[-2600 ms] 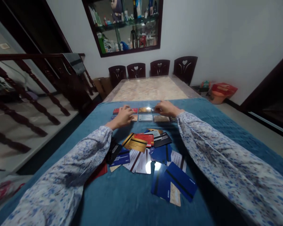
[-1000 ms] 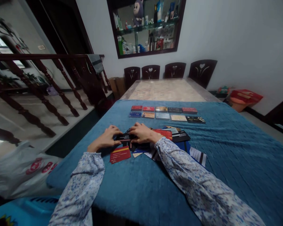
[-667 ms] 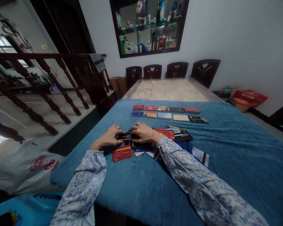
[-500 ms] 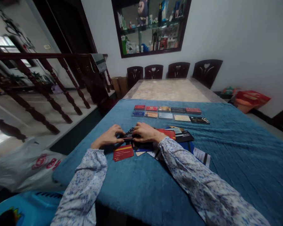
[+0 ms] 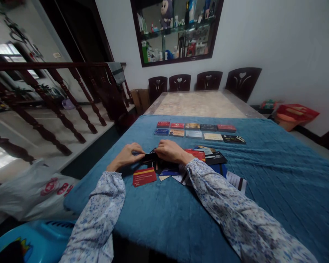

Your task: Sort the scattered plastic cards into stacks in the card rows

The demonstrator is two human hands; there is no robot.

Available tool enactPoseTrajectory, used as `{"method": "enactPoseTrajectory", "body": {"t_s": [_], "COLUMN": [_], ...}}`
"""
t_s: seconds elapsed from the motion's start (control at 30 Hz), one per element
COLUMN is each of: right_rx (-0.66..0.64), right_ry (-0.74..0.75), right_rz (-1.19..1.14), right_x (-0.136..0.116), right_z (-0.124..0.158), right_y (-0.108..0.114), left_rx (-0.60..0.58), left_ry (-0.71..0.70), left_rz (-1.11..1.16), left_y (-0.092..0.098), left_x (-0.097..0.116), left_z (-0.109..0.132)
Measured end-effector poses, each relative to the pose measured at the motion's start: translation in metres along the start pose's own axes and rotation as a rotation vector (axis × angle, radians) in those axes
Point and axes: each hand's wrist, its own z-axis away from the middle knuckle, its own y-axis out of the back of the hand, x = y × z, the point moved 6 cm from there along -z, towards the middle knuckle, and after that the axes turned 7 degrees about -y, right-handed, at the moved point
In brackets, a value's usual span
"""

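My left hand (image 5: 127, 155) and my right hand (image 5: 170, 151) meet over a loose pile of plastic cards (image 5: 208, 157) on a blue cloth (image 5: 263, 164). Both pinch the ends of one black card (image 5: 149, 157) held between them just above the pile. A red card (image 5: 144, 176) lies alone on the cloth just below my left hand. Farther away, two neat rows of cards (image 5: 199, 131) lie side by side, apart from both hands.
Beyond the cloth the bare marble tabletop (image 5: 197, 104) runs to several dark chairs (image 5: 208, 79) at the wall. A dark wooden stair railing (image 5: 57, 95) stands left. White plastic bags (image 5: 30, 193) and a blue plastic seat (image 5: 35, 237) lie at lower left. Red bags (image 5: 296, 113) sit on the floor right.
Both hands came back from the far rows of cards to the near pile and took hold of a black card. Over the last second they have barely moved.
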Motion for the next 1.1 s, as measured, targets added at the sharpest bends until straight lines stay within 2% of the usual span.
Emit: {"method": "enactPoseTrajectory", "body": {"t_s": [0.1, 0.2, 0.47, 0.7, 0.87, 1.1], "right_rx": [0.027, 0.002, -0.006, -0.084, -0.133, -0.111], "right_ry": [-0.103, -0.189, -0.432, -0.474, -0.509, -0.586], "right_rz": [0.001, -0.011, -0.045, 0.004, 0.007, -0.108], "right_x": [0.008, 0.013, 0.019, 0.019, 0.018, 0.025], "right_z": [0.0, 0.0, 0.003, 0.007, 0.008, 0.01], "right_y": [0.0, -0.001, 0.001, -0.007, -0.012, -0.015], "left_rx": [0.073, 0.119, 0.179, 0.194, 0.156, 0.178], "left_ry": [0.027, 0.058, 0.098, 0.112, 0.121, 0.181], "left_rz": [0.012, 0.01, 0.012, -0.008, -0.015, 0.061], "left_y": [0.001, -0.002, -0.013, -0.025, -0.035, -0.036], "left_x": [-0.003, -0.008, -0.017, -0.024, -0.028, -0.027], "left_z": [0.0, -0.001, -0.005, -0.005, -0.005, -0.007]}}
